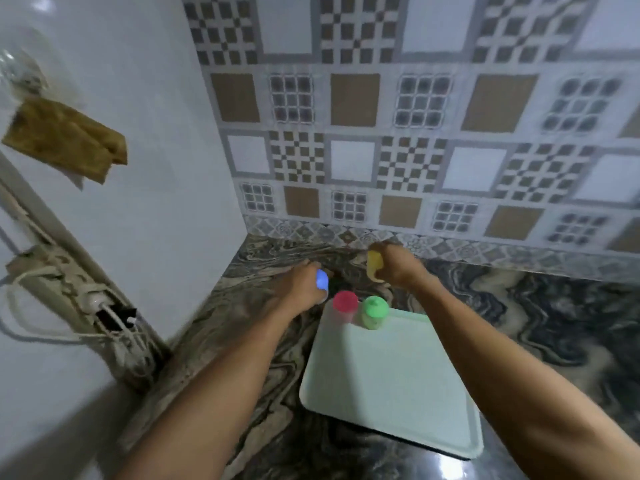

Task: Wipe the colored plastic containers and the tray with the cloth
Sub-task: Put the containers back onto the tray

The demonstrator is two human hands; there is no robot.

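Head-camera view: two bare forearms reach out over a marbled table [540, 306]. The left grip [300, 285] curls its fingers round a blue-topped container [322, 280]; blur hides whether the container rests on the table or is lifted. The right grip [398, 268] is closed round a yellow object [375, 266], too smeared to tell container from cloth. Between the two grips and just nearer the person, a red-topped container [345, 304] and a green-topped container [374, 311] stand upright side by side, the red one close to the left grip, the green one just under the right. Both stand at the far edge of a pale green tray [391, 393], which lies flat on the table and runs back from the grips between the forearms. Well left of the left grip, a brown cloth [65, 140] hangs on the white wall above a power strip [69, 289] with tangled cables. Patterned tiles [415, 133] rise just beyond both grips.
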